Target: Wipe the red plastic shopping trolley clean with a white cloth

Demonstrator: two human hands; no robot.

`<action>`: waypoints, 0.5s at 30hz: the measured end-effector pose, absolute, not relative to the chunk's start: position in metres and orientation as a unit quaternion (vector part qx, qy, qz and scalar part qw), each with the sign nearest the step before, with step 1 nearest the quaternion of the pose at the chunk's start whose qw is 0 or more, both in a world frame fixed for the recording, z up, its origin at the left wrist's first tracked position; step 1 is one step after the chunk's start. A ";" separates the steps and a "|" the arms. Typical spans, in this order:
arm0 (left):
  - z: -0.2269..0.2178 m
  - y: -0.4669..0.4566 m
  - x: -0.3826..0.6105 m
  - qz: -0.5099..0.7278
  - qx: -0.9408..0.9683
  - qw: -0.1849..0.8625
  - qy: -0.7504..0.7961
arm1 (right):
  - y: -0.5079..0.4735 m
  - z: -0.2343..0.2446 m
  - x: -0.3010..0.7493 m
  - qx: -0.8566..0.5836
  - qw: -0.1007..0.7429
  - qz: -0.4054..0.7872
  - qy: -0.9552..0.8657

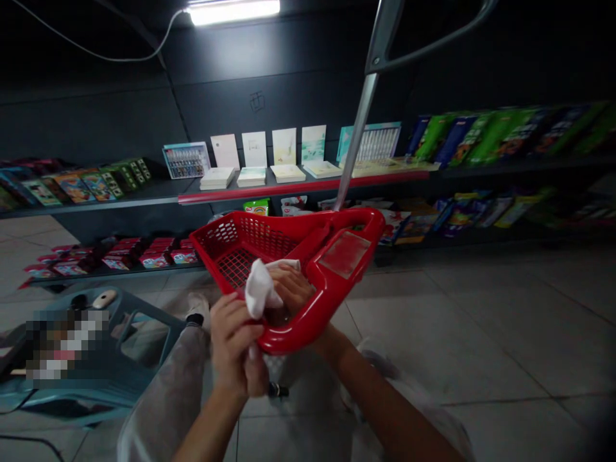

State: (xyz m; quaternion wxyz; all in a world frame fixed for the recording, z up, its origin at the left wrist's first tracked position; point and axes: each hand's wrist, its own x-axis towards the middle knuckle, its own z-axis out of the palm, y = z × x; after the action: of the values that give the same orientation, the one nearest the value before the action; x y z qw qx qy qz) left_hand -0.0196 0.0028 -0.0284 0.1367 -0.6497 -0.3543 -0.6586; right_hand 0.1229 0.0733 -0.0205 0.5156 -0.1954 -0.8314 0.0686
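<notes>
A red plastic shopping basket (269, 224) with a perforated wall and a long metal pull handle (359, 131) is tilted in front of me. My left hand (235, 337) is closed on its near left rim, thumb below. Reaching through the opening beside the thick red grip, my right hand (291, 287) presses a white cloth (260, 289) against the basket's near side. Part of the cloth bunches up between the two hands. The right fingertips are partly hidden behind the cloth. A worn rectangular label (345, 255) sits on the red part.
Behind the basket, a dark shelf (158, 191) carries books (253, 176), boxes and green snack bags (495, 138). Red packages (125, 252) lie on the lower shelf. A blue-grey plastic stool (120, 366) with items on it stands at my left. My legs flank the basket above the tiled floor (433, 308).
</notes>
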 end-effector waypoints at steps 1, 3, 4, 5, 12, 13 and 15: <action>-0.025 -0.006 -0.015 -0.634 -0.680 0.149 -0.337 | 0.072 -0.019 0.118 -0.194 0.517 0.064 -0.831; -0.020 -0.015 -0.010 -0.615 -0.692 0.172 -0.336 | 0.070 -0.016 0.109 -0.201 0.515 0.053 -0.832; -0.018 -0.017 -0.009 -0.609 -0.689 0.180 -0.348 | 0.069 -0.015 0.105 -0.209 0.509 0.049 -0.834; -0.016 -0.017 -0.010 -0.608 -0.684 0.185 -0.358 | 0.069 -0.014 0.101 -0.216 0.503 0.048 -0.836; -0.013 -0.006 -0.027 -0.642 -0.672 0.151 -0.336 | 0.088 -0.023 0.095 -0.198 0.516 0.042 -0.832; -0.014 -0.004 -0.029 -0.649 -0.668 0.151 -0.331 | 0.092 -0.023 0.097 -0.192 0.523 0.056 -0.828; -0.015 0.000 -0.032 -0.662 -0.657 0.150 -0.329 | 0.099 -0.019 0.103 -0.195 0.528 0.121 -0.818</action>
State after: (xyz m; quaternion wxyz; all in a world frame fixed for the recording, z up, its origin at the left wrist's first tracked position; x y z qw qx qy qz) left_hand -0.0316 0.0000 -0.0149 0.1500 -0.6569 -0.3291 -0.6616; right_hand 0.1027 0.0993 -0.0189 0.5280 -0.1954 -0.8176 0.1208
